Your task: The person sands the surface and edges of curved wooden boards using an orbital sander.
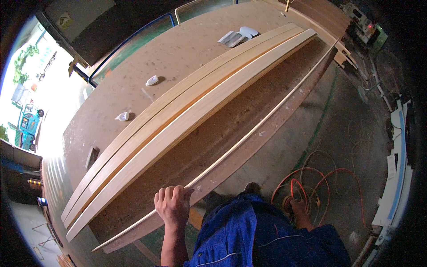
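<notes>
At the near edge of the workbench, my left hand point(172, 204) is closed around a thin pale wood strip point(233, 149) that runs along that edge. My right hand point(297, 205) is low at my right side, closed on a dark round object point(287, 203), partly hidden, whose kind I cannot tell; an orange hose point(292, 187) loops beside it. Beyond the strip, long wooden boards point(196, 106) lie side by side across the workbench point(186, 60). The nearest board is paler, and its side edge shows.
Two small white plastic bottles point(152, 80) and a small block point(91, 158) lie on the far side. Flat packets point(231, 39) and white oval pieces point(249, 31) are near the boards' far end. Hoses loop over the floor at right, near white panels point(395, 173).
</notes>
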A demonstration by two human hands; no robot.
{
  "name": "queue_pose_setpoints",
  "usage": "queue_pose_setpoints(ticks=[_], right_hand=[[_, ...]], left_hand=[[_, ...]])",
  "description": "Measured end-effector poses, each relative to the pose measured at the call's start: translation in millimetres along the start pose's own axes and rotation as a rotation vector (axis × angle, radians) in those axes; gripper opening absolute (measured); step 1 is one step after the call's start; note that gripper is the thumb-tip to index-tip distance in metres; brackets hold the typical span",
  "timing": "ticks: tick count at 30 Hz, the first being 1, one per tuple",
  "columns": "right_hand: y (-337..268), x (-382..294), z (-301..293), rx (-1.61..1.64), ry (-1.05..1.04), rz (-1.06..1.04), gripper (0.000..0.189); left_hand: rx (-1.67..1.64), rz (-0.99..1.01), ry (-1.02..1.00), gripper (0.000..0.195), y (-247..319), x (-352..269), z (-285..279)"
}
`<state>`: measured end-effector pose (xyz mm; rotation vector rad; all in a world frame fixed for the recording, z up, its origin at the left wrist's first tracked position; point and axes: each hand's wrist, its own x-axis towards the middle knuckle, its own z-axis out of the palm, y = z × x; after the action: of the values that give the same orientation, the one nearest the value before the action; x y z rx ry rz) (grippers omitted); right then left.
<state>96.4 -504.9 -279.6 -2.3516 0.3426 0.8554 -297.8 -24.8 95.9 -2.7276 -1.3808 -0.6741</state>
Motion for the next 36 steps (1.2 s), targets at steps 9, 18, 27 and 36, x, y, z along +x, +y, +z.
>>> queue_pose_setpoints(ticks=[9,18,27,36], right_hand=[[-5,-23,-6,-0.105,0.027,0.007,0.097],[-12,-23,-3,-0.192,0.051,-0.001,0.098],[-18,-11,-10,-0.220,0.062,-0.062,0.097],[-56,-35,-3,0.005,-0.005,-0.125,0.071]], left_hand=[[-0.027,-0.075,-0.078,0.008,-27,-20,45],[-0.053,-0.133,-0.169,0.016,-36,-30,55],[-0.063,-0.203,-0.214,0.020,-45,-47,23],[-0.083,-0.205,-0.133,0.015,-43,-59,30]])
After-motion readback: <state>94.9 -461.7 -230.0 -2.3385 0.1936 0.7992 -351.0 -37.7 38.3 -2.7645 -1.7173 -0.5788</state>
